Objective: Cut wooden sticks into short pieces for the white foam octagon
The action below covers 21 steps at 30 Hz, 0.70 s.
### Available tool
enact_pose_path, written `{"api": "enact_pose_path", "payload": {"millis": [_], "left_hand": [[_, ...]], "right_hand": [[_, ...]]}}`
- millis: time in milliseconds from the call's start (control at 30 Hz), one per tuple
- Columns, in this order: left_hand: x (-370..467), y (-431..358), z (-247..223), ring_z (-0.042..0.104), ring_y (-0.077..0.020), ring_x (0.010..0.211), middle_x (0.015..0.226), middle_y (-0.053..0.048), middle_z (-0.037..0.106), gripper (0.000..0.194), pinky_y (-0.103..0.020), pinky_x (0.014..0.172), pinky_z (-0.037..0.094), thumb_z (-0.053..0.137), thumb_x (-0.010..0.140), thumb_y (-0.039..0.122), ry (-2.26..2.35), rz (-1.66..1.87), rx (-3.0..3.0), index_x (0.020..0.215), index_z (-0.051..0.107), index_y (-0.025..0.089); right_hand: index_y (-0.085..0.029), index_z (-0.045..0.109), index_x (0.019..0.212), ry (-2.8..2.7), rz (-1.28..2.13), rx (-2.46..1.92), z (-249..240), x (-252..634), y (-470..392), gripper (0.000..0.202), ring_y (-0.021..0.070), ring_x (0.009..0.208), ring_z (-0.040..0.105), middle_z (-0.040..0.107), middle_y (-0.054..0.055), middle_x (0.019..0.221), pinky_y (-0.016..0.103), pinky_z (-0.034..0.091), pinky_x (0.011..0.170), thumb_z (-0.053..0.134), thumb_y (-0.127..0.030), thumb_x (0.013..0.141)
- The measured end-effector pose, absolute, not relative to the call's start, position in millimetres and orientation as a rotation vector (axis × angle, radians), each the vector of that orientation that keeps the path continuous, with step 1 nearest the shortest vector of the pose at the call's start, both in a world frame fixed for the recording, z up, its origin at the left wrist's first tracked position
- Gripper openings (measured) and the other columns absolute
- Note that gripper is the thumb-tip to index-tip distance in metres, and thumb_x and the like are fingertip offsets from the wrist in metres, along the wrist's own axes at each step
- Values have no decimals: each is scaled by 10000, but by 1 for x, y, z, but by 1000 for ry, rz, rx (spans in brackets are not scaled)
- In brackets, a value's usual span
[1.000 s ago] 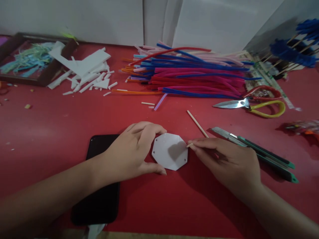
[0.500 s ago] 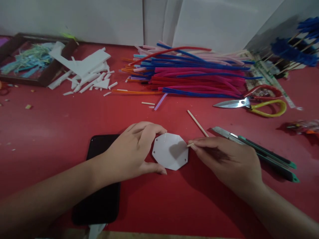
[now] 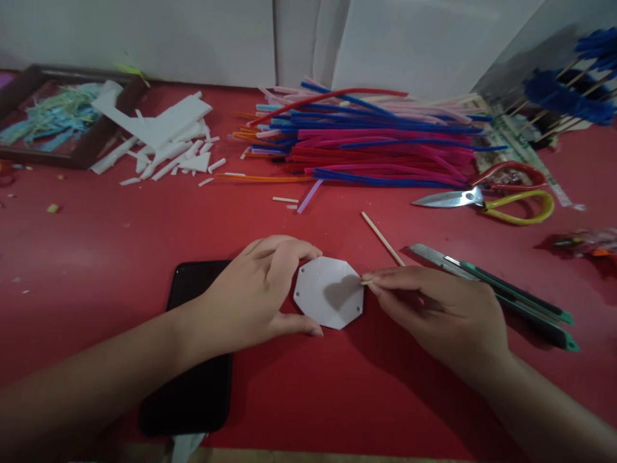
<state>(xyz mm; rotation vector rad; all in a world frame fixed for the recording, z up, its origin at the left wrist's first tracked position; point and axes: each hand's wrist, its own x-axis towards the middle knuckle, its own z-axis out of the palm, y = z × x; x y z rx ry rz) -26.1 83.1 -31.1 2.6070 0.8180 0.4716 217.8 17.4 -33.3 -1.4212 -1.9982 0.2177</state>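
In the head view, a white piece is lying on the red surface, between the two hands and close to the near edge. It is showing a flat, glossy face with an angular, roughly eight-sided outline; two small dark holes are marking its left side and another its lower right corner. A dark shadow is falling across its right half.

The left hand is curving around the left side, its fingers standing well apart and holding the piece between thumb and forefinger at the lower and upper edges. That forearm is crossing above a black phone. The right hand is pinching a small wooden stick in closed fingers, its tip meeting the right edge; whether it is entering a hole I cannot tell. Another wooden stick is resting just beyond, and a utility knife is lying beside that hand.

Compared with half a second ago, little is differing: both hands are keeping their grips, the white piece is staying in place, and the whole scene is only shifting very slightly within the view.
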Motion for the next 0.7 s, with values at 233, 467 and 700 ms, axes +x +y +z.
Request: {"api": "enact_pose_path", "payload": {"millis": [233, 467, 700], "left_hand": [[-26, 84, -33, 610, -322, 1137, 1202, -170, 634, 830, -470, 944, 520, 820, 632, 575, 795, 524, 2617, 1226, 427, 149], [-26, 84, -34, 613, -324, 1131, 1205, -163, 632, 824, -475, 931, 525, 812, 637, 585, 799, 517, 2606, 1234, 434, 162], [-26, 84, -34, 612, -324, 1127, 1200, -176, 633, 828, -472, 934, 522, 814, 636, 581, 796, 518, 2608, 1227, 439, 139]], "right_hand": [[-231, 710, 867, -1978, 207, -1447, -31, 215, 17, 99, 143, 686, 741, 781, -16, 831, 203, 595, 602, 625, -181, 865], [-223, 709, 862, -1952, 236, -1472, -31, 214, 17, 80, 115, 670, 730, 779, -27, 810, 172, 580, 612, 644, -178, 856], [-240, 721, 868, -1944, 255, -1523, -31, 214, 16, 92, 117, 617, 712, 777, -29, 801, 195, 561, 558, 630, -225, 868]]}}
